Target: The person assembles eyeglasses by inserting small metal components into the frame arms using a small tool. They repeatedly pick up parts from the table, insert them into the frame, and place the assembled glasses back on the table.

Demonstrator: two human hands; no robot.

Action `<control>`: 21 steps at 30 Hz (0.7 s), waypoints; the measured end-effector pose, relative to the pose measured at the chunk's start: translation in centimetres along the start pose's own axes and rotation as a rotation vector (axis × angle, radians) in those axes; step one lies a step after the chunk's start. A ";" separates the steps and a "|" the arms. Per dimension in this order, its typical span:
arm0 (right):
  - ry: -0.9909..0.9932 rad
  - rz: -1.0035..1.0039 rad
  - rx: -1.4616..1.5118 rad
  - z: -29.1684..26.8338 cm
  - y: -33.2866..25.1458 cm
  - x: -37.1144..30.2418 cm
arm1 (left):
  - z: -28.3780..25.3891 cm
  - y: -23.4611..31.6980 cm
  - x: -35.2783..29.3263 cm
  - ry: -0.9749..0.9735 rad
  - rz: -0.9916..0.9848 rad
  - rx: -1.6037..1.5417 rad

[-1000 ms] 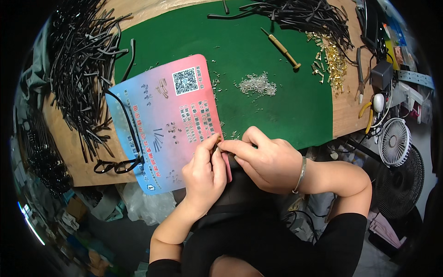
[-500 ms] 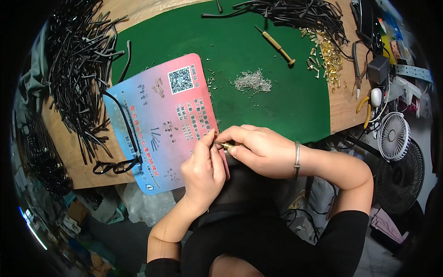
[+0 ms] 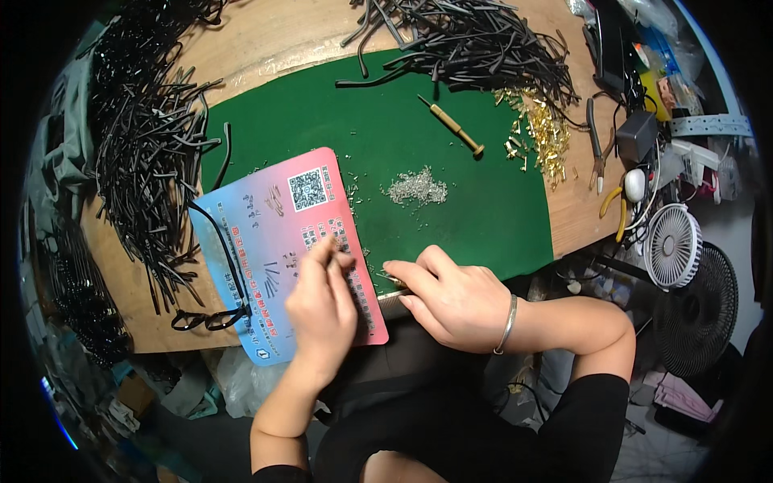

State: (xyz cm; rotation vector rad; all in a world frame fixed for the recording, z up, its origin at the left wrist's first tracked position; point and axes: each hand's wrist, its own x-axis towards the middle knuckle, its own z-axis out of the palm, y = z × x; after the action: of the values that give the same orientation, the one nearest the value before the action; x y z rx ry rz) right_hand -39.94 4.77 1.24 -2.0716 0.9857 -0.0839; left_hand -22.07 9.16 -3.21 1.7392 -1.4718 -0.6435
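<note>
My left hand (image 3: pixel 324 299) hovers over the pink and blue printed mat (image 3: pixel 229 274), its thumb and fingertips pinched together; whatever they hold is too small and blurred to make out. At the front edge of the green cloth, my right hand (image 3: pixel 460 299) has its fingers curled around a small brass-coloured screwdriver (image 3: pixel 393 280), mostly hidden beneath them. On the mat lie small screws (image 3: pixel 256 211), thin metal pieces (image 3: pixel 271 279) and a black eyeglass frame (image 3: pixel 211 319). A pile of tiny silver screws (image 3: pixel 419 187) sits on the green cloth (image 3: pixel 306 117) beyond my right hand.
Another brass screwdriver (image 3: pixel 452 127) lies farther back, beside gold-coloured metal parts (image 3: pixel 547 141). Black eyeglass temples are heaped at the left (image 3: pixel 149 161) and back (image 3: pixel 491 44). Pliers (image 3: pixel 594 145), yellow-handled cutters (image 3: pixel 613 211) and a white fan (image 3: pixel 672 245) are on the right.
My hands have come apart: the left has moved left over the mat, the right slightly right with the screwdriver. The whole view has shifted, with the table lower in the picture.
</note>
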 end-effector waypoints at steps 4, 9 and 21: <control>0.110 -0.024 0.036 0.8 2.4 0.2 | 1.3 1.8 3.9 -0.103 0.068 -0.033; 0.114 -0.056 0.035 0.7 3.5 0.1 | 7.7 3.4 17.3 0.053 0.414 0.326; 0.265 0.167 0.291 -5.2 8.5 -2.3 | -2.0 4.5 11.2 -0.148 0.305 0.223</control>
State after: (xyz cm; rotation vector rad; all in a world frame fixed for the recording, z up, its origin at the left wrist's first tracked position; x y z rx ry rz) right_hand -48.69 -0.11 -0.67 -1.7342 1.2249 -0.3992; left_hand -20.85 -1.54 2.56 1.6075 -1.9275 -0.4687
